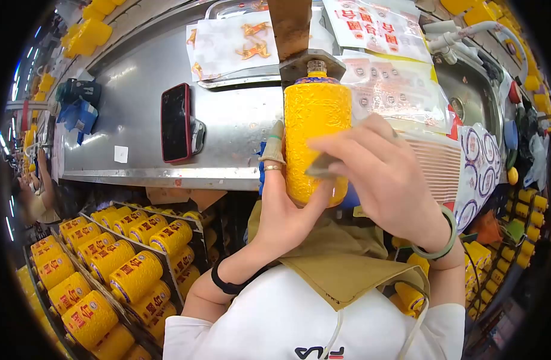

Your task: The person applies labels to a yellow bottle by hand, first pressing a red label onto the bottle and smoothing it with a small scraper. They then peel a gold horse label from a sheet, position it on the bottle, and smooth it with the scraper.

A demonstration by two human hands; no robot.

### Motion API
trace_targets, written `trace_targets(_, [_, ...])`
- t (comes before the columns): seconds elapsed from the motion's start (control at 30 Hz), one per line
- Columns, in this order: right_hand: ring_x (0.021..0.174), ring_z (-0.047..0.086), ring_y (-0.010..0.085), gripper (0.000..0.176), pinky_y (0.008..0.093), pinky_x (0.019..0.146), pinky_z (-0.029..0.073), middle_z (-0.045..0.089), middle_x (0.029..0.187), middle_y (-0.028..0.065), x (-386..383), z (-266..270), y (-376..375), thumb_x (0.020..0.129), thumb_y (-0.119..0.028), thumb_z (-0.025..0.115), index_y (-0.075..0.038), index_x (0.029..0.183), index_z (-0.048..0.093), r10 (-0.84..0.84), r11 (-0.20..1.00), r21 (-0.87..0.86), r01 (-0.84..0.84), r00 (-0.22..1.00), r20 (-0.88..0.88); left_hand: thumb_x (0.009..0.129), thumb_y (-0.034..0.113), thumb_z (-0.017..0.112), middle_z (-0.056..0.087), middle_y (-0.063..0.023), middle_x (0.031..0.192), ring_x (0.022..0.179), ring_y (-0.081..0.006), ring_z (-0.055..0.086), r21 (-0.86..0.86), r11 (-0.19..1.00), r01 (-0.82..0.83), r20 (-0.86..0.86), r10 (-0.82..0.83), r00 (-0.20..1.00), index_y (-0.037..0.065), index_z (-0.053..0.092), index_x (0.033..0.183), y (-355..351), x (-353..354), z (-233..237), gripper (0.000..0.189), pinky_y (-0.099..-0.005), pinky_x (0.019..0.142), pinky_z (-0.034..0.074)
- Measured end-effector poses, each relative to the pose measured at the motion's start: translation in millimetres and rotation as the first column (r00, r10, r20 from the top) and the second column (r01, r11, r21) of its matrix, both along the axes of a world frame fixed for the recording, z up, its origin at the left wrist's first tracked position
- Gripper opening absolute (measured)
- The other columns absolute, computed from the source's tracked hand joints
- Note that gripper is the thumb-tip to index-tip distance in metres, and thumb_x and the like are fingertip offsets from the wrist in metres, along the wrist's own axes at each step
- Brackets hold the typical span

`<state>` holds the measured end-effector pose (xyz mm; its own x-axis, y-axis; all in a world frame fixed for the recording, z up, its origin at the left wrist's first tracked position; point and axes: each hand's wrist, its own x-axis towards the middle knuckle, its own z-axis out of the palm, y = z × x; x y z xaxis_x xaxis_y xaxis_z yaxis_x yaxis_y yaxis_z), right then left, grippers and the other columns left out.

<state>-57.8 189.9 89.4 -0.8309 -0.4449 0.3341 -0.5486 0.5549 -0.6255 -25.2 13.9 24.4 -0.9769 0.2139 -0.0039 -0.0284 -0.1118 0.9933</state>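
Observation:
My left hand (281, 210) grips a yellow embossed bottle (314, 120) from below and behind, holding it upright in front of a steel bench (137, 102). The bottle's neck sits just under a rusty metal fixture (302, 57) hanging down from above. My right hand (377, 174) rests against the bottle's right front, fingers pinched on a small grey piece (320, 165) pressed to its surface. The left index finger wears a fingertip cover and a ring.
A dark phone (176, 123) lies on the bench, with printed label sheets (371, 27) behind. Racks of yellow bottles (113, 264) fill the lower left. A sink with a white tap (467, 36) is at the right. Another person (35, 198) stands far left.

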Motion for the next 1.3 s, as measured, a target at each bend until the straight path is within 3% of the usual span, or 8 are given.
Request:
trace_targets(0.23, [0.088,0.062,0.0325,0.035,0.0394,0.079,0.05,0.068,0.098,0.0132,-2,-1,1,0.08,0.007,0.07,-0.001,0.114,0.069,-0.166,0.982,0.037,0.186,0.938,-0.304,0.091,-0.001,0.07,0.034,-0.017,0.156,0.144,-0.0252,0.039,0.085,0.996,0.029,0.147,-0.041,0.988,-0.002,0.009,0.16,-4,1,3,0.092,-0.0401,0.118,0.036])
trace_targets(0.3, [0.09,0.064,0.034,0.028,0.0427,0.077,0.053,0.069,0.097,0.0138,17,-1,-6,0.083,0.001,0.07,-0.002,0.111,0.069,-0.226,0.963,-0.134,0.236,0.971,0.082,0.087,0.002,0.077,0.039,-0.0187,0.151,0.139,-0.0258,0.045,0.093,0.996,0.006,0.192,-0.024,0.981,-0.005,0.01,0.158,-9,1,0,0.098,-0.0401,0.114,0.04])
trace_targets(0.43, [0.084,0.064,0.0339,0.025,0.0415,0.073,0.053,0.065,0.094,0.0158,23,-28,10,0.084,0.006,0.069,-0.001,0.108,0.067,-0.524,0.851,-0.042,0.524,0.851,0.006,0.072,0.014,0.094,0.036,-0.0225,0.155,0.143,-0.0301,0.043,0.019,0.997,0.079,0.001,-0.079,0.997,-0.006,0.006,0.161,-21,11,-15,0.127,-0.0408,0.118,0.036])
trace_targets(0.5, [0.081,0.064,0.0306,0.022,0.0383,0.07,0.051,0.061,0.09,0.0147,28,-27,7,0.086,0.006,0.068,-0.001,0.107,0.066,-0.542,0.84,-0.07,0.538,0.837,-0.073,0.072,0.015,0.094,0.037,-0.0229,0.155,0.144,-0.0301,0.041,-0.228,0.972,0.052,-0.089,-0.074,0.993,-0.006,0.015,0.16,-24,16,-20,0.12,-0.0405,0.116,0.038])
trace_targets(0.63, [0.075,0.061,0.0226,0.018,0.033,0.067,0.049,0.059,0.09,0.0114,54,-21,-13,0.092,0.003,0.065,-0.002,0.109,0.064,-0.405,0.851,-0.202,0.484,0.852,0.332,0.073,0.002,0.09,0.03,-0.0188,0.161,0.146,-0.0321,0.039,-0.17,0.985,-0.004,-0.1,-0.014,0.995,-0.001,0.025,0.159,-21,15,-23,0.109,-0.0442,0.118,0.039])
trace_targets(0.73, [0.075,0.06,0.0247,0.018,0.0342,0.066,0.048,0.058,0.09,0.0122,54,-38,-9,0.091,0.002,0.065,-0.002,0.109,0.065,-0.521,0.782,-0.221,0.583,0.805,0.284,0.073,0.002,0.086,0.041,-0.0207,0.154,0.135,-0.0394,0.052,-0.48,0.834,-0.273,-0.599,-0.084,0.796,0.001,0.069,0.126,-29,12,-29,0.056,-0.046,0.109,0.047])
trace_targets(1.2, [0.094,0.056,0.0097,0.022,0.0242,0.084,0.045,0.063,0.104,0.004,41,-36,20,0.1,-0.002,0.057,0.001,0.121,0.063,-0.567,0.701,-0.267,0.661,0.744,0.354,0.066,0.008,0.087,0.051,-0.0164,0.135,0.125,-0.037,0.055,-0.725,0.517,-0.455,-0.658,-0.328,0.678,0.029,0.072,0.128,-14,12,-10,0.068,-0.0407,0.096,0.053])
trace_targets(1.3, [0.097,0.055,0.0077,0.022,0.0226,0.086,0.044,0.063,0.108,0.0031,21,-30,43,0.101,-0.002,0.056,0.002,0.122,0.063,-0.471,0.684,-0.348,0.641,0.753,0.461,0.067,0.008,0.087,0.052,-0.0164,0.135,0.123,-0.0376,0.055,-0.656,0.617,-0.434,-0.691,-0.26,0.675,0.024,0.071,0.129,-21,10,-16,0.066,-0.0416,0.097,0.053])
